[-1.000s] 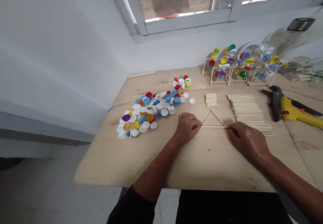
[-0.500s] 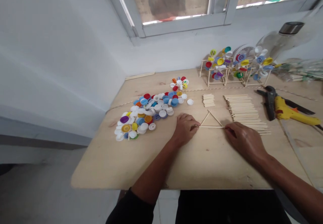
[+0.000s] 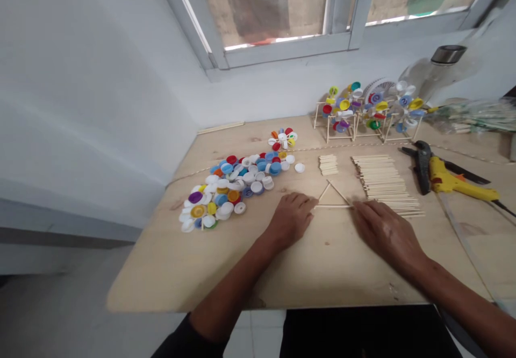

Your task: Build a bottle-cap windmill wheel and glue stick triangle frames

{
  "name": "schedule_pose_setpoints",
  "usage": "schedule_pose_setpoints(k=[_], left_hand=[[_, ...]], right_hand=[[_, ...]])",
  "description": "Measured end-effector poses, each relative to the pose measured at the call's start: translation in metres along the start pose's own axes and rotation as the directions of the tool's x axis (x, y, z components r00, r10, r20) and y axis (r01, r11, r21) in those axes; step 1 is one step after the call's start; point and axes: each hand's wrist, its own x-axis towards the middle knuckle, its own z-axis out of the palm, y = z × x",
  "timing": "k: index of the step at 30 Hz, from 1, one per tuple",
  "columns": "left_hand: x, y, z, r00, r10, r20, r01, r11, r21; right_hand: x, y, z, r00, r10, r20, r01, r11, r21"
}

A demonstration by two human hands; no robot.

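Observation:
Three thin wooden sticks form a triangle (image 3: 332,206) lying flat on the table, its point facing the window. At its left corner are the closed fingers of my left hand (image 3: 293,217). My right hand (image 3: 382,228) has its fingers bent together over the right corner. Both fingertips hide the corners they touch. Just beyond the triangle's tip lies a small stack of short sticks (image 3: 328,165). A larger row of long sticks (image 3: 381,181) is laid out past my right hand.
Colourful bottle caps (image 3: 234,186) are heaped on the left, with a cap wheel (image 3: 282,139) behind. Several stick frames with cap wheels (image 3: 363,111) stand by the wall. On the right lie a yellow glue gun (image 3: 455,180) and black-handled pliers (image 3: 422,167). A string (image 3: 314,145) crosses the wooden table (image 3: 322,277).
The view has shifted slightly. Both hands stay at the triangle's lower corners, and the fingers of my left hand have turned flatter over the left one.

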Motion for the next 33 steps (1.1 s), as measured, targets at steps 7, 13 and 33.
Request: schedule_pose_setpoints(k=[7, 13, 33], left_hand=[[-0.015, 0.003, 0.010, 0.993, 0.048, -0.103, -0.039, 0.995, 0.091], [-0.017, 0.003, 0.017, 0.983, 0.099, -0.157, -0.075, 0.985, 0.155], [0.001, 0.000, 0.026, 0.954, -0.065, -0.294, 0.074, 0.997, 0.022]], right_hand=[[-0.007, 0.002, 0.009, 0.995, -0.096, -0.027, 0.096, 0.995, -0.011], [-0.007, 0.001, 0.010, 0.995, -0.096, -0.030, 0.095, 0.995, -0.016], [-0.006, 0.002, 0.013, 0.993, -0.102, -0.060, 0.101, 0.995, -0.014]])
